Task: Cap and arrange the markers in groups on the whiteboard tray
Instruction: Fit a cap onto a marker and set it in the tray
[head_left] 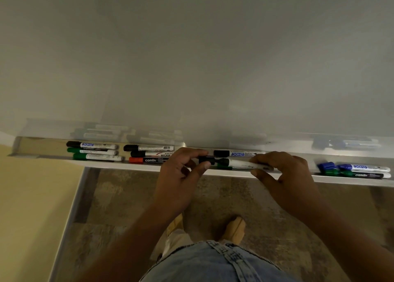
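Brushed-metal whiteboard tray [29,149] is running along the foot of the whiteboard [191,57], and markers are lying lengthwise in it in clusters.

Hands:
- Left hand [181,175]: thumb and forefinger are pinching a black cap [205,159].
- Right hand [285,175]: the fingers are curling round the rear of a white-barrelled marker [243,164] and gripping it.

Both items are being held horizontal and in line, just above the tray's middle stretch. The cap's open end is meeting the marker's black nib end, but whether it is fully seated cannot be told.

Tray contents, left to right:
- Left cluster [93,151]: one black-capped and two green-capped markers are lying side by side, touching.
- Middle cluster [149,153]: two black-capped markers are lying behind a red-capped one marked "camlin". The left hand is hiding their right ends.
- Behind the hands, a black-capped DOMS marker [236,153] is lying along the tray's back. A green marker [223,167] is showing partly beneath the held one.
- Right cluster: a blue-capped DOMS marker [362,167] is lying behind a green-capped marker [360,175]. A blue piece [327,166] is lying at their left — too blurred to identify.

Below the tray, jeans [213,264] and tan shoes [234,230] are showing over a mottled floor [128,196].
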A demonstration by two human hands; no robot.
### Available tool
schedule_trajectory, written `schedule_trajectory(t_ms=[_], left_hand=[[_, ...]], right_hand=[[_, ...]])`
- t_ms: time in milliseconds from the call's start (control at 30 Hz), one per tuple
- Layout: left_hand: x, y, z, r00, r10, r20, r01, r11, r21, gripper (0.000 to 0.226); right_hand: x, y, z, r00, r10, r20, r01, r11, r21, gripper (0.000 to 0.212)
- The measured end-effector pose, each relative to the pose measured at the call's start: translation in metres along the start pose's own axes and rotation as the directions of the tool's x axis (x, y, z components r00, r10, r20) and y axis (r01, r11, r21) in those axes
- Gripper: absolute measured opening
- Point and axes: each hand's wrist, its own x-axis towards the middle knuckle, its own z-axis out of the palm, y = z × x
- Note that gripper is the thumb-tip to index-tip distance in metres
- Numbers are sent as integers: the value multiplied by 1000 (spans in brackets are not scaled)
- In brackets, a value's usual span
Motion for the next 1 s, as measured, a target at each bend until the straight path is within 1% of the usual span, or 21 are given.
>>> schedule_trajectory(t_ms=[133, 367, 433, 500, 533, 633, 733, 833, 1000], left_hand=[[-1, 3, 3, 1000, -5, 18, 5, 1000, -7, 21], [0, 5, 12, 999, 3, 49, -1, 999, -49, 23], [-2, 8, 19, 998, 16, 67, -12, 999, -50, 24], [-4, 13, 26, 996, 52, 68, -48, 997, -55, 25], [-5, 15, 29, 995, 75, 70, -71, 996, -55, 25], [-7, 20, 35, 985, 139, 101, -136, 990, -32, 23], [-8, 22, 38, 980, 157, 122, -159, 987, 6, 31], [-8, 22, 39, 982, 146, 120, -148, 989, 9, 37], [-2, 26, 39, 976, 173, 130, -180, 983, 46, 44]], right_hand=[[1, -7, -3, 999, -36, 23, 37, 999, -21, 26], [4, -13, 0, 990, -29, 141, 20, 998, 64, 35], [3, -19, 2, 988, -39, 150, 24, 995, 100, 29], [2, -26, 4, 992, -28, 123, 19, 997, 77, 13], [2, -27, 5, 995, -4, 104, -2, 998, 57, 20], [3, -26, 5, 996, 62, 63, -60, 997, -39, 51], [5, -26, 4, 986, 142, 91, -127, 980, -155, 70], [6, -24, 4, 977, 187, 99, -169, 971, -171, 74], [3, -27, 6, 983, 181, 34, -176, 977, -119, 63]])
